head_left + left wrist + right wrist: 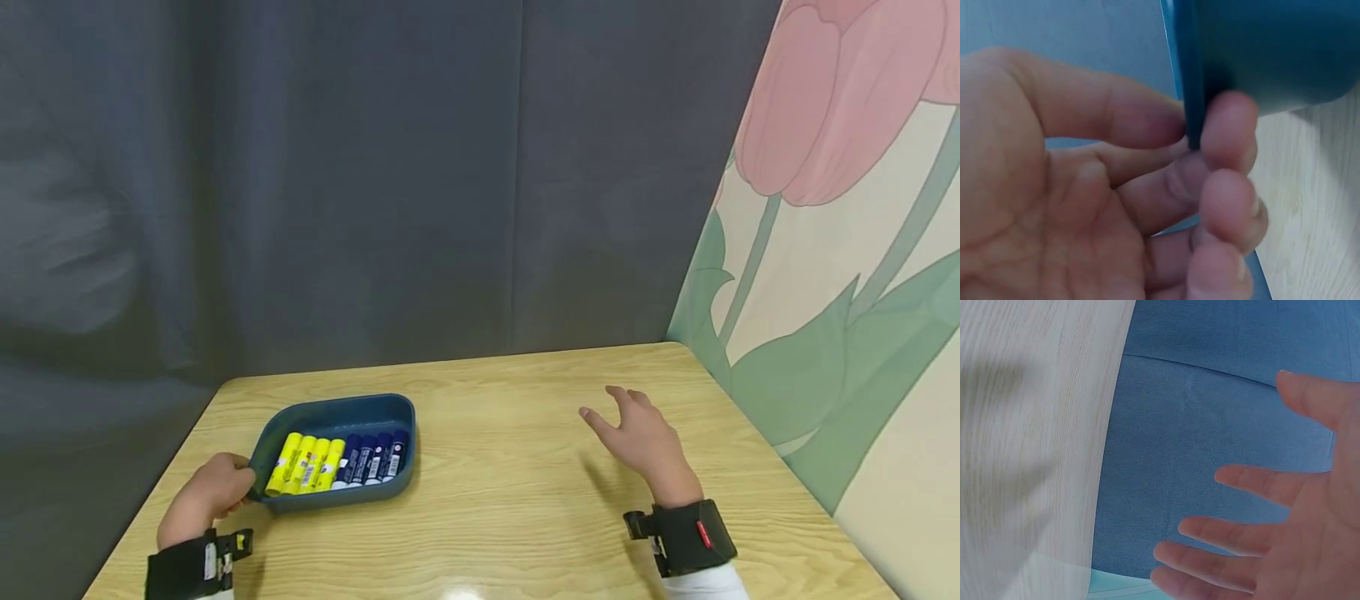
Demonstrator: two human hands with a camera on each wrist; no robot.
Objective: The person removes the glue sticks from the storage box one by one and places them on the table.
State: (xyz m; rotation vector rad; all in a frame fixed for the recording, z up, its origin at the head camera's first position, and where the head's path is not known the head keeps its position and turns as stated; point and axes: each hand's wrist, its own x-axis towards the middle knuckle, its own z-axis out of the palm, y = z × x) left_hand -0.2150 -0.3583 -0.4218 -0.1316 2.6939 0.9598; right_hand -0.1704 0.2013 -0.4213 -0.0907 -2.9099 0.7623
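A dark blue-green tray [345, 500] with rounded corners sits at the left of the table. Inside it, yellow glue sticks [307, 467] lie side by side in the left part, and dark blue glue sticks [372, 458] with white ends fill the right part. My left hand [212, 492] pinches the tray's left rim; in the left wrist view the thumb is on one side of the rim [1191, 81] and curled fingertips [1230, 131] on the other. Over the table's right side my right hand [643, 442] hovers with fingers spread, holding nothing.
The light wood table [495, 467] ends at a dark grey curtain [390, 183] behind it. To the right stands a wall [885, 350] painted with a pink tulip. A black wrist strap [693, 537] with a small camera sits on each arm.
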